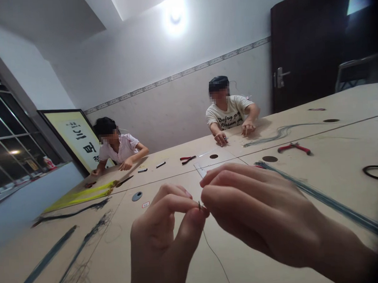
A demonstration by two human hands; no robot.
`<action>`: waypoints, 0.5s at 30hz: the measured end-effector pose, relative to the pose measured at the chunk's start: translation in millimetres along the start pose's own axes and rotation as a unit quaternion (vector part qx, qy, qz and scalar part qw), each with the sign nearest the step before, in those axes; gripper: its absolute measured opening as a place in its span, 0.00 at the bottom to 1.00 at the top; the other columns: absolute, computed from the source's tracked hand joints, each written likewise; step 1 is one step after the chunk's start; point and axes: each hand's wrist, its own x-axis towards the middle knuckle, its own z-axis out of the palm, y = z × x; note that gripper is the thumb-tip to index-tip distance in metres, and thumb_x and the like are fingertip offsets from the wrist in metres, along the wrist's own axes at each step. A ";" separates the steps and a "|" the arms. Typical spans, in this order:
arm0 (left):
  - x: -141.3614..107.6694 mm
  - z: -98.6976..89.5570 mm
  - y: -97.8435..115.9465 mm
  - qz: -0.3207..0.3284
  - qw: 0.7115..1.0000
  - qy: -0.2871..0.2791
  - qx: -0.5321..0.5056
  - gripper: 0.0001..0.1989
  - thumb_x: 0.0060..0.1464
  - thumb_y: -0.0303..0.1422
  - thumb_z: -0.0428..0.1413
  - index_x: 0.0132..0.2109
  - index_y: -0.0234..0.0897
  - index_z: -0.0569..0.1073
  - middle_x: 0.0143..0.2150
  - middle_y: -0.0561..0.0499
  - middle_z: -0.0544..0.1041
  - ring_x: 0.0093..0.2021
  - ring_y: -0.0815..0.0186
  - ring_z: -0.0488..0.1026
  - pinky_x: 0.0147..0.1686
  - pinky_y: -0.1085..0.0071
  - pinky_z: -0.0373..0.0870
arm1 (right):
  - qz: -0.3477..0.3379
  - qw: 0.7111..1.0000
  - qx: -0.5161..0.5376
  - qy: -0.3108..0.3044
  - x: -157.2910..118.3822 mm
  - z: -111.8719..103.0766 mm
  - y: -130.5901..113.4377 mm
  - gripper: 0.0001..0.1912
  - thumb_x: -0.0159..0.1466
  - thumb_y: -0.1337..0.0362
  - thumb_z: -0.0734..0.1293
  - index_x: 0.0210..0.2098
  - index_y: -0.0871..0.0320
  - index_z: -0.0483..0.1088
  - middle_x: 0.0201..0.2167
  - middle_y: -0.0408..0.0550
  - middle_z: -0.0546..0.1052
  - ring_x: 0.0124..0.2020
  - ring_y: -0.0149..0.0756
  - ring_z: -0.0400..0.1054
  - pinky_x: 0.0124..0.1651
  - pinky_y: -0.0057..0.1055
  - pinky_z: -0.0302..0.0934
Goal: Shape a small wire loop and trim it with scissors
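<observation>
My left hand (168,234) pinches a tiny dark piece (199,205) between thumb and forefinger, in the centre of the view above the table. A thin dark thread (217,257) hangs from the fingertips and runs down toward the near edge of the view. From the right, my right hand (257,213) meets the left at the fingertips, its fingers bent and pressed together. What its fingertips hold is hidden behind the knuckles.
Bundles of grey-green strands (326,198) lie right and left on the table (143,235). Beyond are yellow strands (81,194), red-handled pliers (294,148), a second pair (187,159) and a grey disc (136,196). Two people work across the table.
</observation>
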 end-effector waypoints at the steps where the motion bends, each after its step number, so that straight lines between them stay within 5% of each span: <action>1: 0.9 -0.4 -0.9 0.006 1.000 0.000 0.001 0.08 0.57 0.30 0.59 0.29 0.42 0.76 0.30 0.56 0.72 0.35 0.70 0.69 0.37 0.78 0.69 | 0.015 1.000 -0.001 0.018 -0.9 0.7 1.8 0.11 0.68 0.73 0.57 0.31 0.60 0.67 0.26 0.47 0.75 0.29 0.34 0.70 0.30 0.31 0.62; 5: 2.6 -0.9 -3.2 0.016 1.000 0.016 0.007 0.08 0.56 0.30 0.60 0.28 0.43 0.76 0.29 0.57 0.72 0.36 0.71 0.69 0.38 0.80 0.68 | 0.101 0.992 0.046 0.065 -5.5 -1.4 5.6 0.07 0.67 0.72 0.60 0.34 0.58 0.66 0.31 0.42 0.76 0.31 0.25 0.70 0.34 0.22 0.62; 10: 1.5 -0.7 -3.3 -0.006 1.000 0.003 0.008 0.10 0.57 0.33 0.59 0.27 0.41 0.75 0.28 0.57 0.71 0.33 0.70 0.68 0.35 0.78 0.67 | 0.112 0.982 0.150 0.017 -7.2 -6.4 1.6 0.03 0.68 0.70 0.63 0.41 0.59 0.69 0.38 0.40 0.75 0.40 0.22 0.70 0.44 0.15 0.61; 15: 0.9 -2.7 -2.8 -0.010 0.999 -0.033 0.018 0.10 0.59 0.35 0.57 0.28 0.42 0.74 0.29 0.56 0.72 0.35 0.69 0.70 0.36 0.75 0.67 | 0.122 0.973 0.196 -0.002 -5.5 -4.7 -1.1 0.05 0.68 0.71 0.63 0.36 0.60 0.69 0.36 0.41 0.73 0.37 0.21 0.69 0.40 0.16 0.62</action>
